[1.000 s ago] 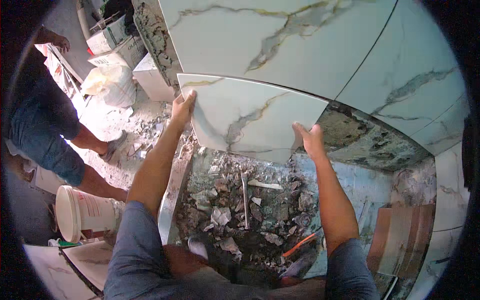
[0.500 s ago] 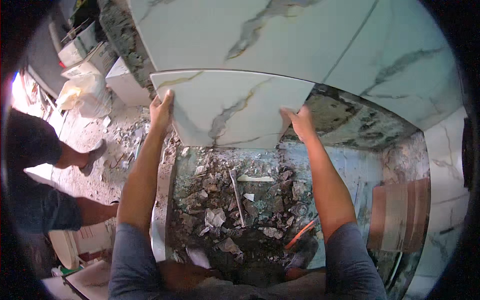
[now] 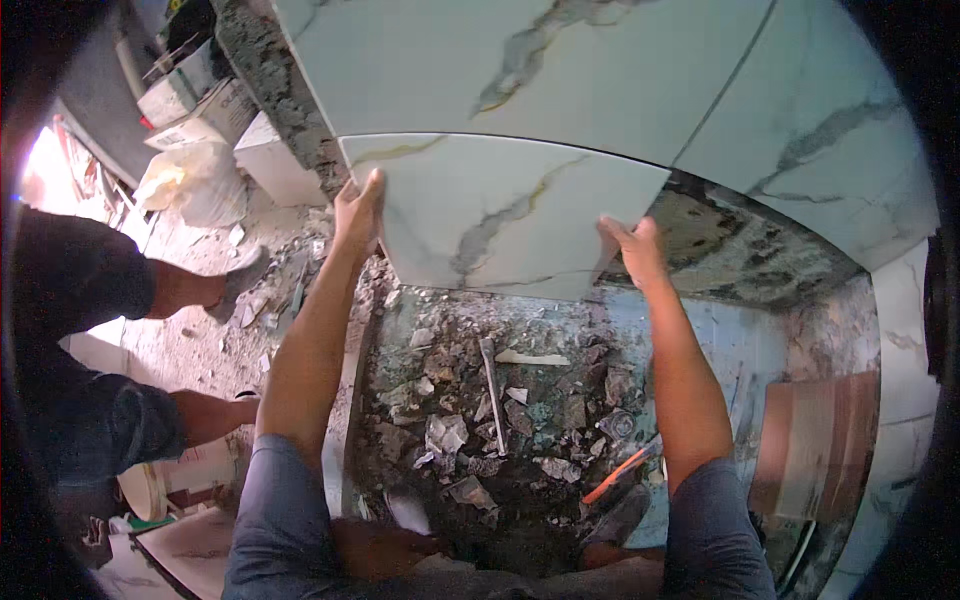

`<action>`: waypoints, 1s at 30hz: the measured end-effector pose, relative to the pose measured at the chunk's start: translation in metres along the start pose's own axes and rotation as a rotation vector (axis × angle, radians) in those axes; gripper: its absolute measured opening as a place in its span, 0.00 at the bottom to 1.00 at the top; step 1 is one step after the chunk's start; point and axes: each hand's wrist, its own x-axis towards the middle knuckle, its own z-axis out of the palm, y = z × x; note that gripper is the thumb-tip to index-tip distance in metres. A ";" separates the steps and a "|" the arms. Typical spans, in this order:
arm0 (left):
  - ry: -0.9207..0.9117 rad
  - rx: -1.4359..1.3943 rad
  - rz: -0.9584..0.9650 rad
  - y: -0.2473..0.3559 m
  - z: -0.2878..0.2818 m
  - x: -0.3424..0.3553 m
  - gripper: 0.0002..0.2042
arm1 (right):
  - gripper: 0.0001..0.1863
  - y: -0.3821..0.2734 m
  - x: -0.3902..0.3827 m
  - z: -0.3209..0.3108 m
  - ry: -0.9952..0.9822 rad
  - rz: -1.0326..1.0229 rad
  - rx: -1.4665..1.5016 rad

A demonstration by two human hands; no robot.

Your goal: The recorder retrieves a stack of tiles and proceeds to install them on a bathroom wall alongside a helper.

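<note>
A white marble-patterned tile (image 3: 508,218) spans between my hands, its top edge along the lower edge of the large fitted tiles (image 3: 580,80) above, with only a thin dark line between. My left hand (image 3: 358,210) grips the tile's left edge, thumb on its face. My right hand (image 3: 638,240) grips its right edge, thumb and a finger showing, the other fingers hidden. To the right of the tile, rough dark mortar (image 3: 750,235) is exposed. Whatever is behind the held tile is hidden.
Rubble with a long pale bar (image 3: 492,390) lies below me, near an orange-handled tool (image 3: 615,475). Brown striped boards (image 3: 810,450) lean right. Another person's legs (image 3: 180,420) are at left, beside a white bucket (image 3: 150,490), a plastic sack (image 3: 200,185) and boxes (image 3: 280,165).
The held tile now lies more squarely along the upper tile, its right end raised. The view has shifted slightly, and the other person's legs at left have changed posture.
</note>
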 end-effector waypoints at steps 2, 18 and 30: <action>-0.023 -0.008 0.007 0.000 -0.001 0.000 0.21 | 0.28 0.001 0.001 -0.001 0.005 0.002 -0.039; -0.075 -0.062 0.023 -0.018 -0.003 0.007 0.23 | 0.32 0.002 0.001 -0.010 0.033 -0.014 -0.084; -0.071 -0.157 0.045 -0.021 -0.004 0.010 0.23 | 0.33 0.004 0.006 -0.010 0.012 0.018 -0.092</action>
